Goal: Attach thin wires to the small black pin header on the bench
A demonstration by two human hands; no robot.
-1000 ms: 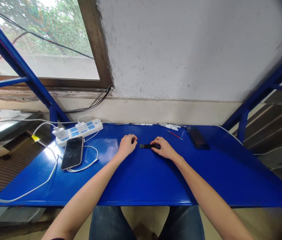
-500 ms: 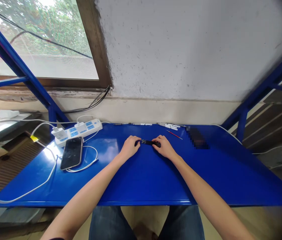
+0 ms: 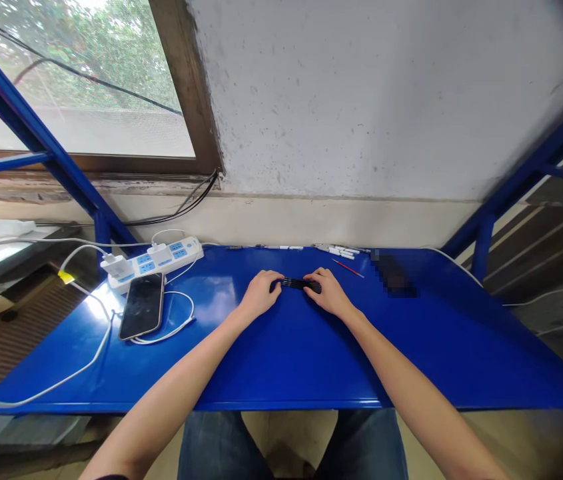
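A small bundle of slim black pens [image 3: 293, 283] with pale marks near the left end lies crosswise at the middle of the blue table [image 3: 291, 353]. At its left end, my left hand [image 3: 261, 293] is closed, with thumb and forefinger on the tips. My right hand [image 3: 328, 291] is closed round the right end, hiding part of it. The exact number of pens is too small to make out. Beyond my right hand lies a thin red pen refill [image 3: 348, 269].
White pen caps [image 3: 342, 252] and several thin pen parts [image 3: 285, 248] lie along the back edge. A phone [image 3: 142, 307], white cables [image 3: 176, 331] and a power strip [image 3: 181, 252] are at left. A dark pixelated item [image 3: 395, 275] is at right.
My left fingers have moved slightly right onto the left end of the black pens, closing the small gap there. My right hand stays in almost the same place.
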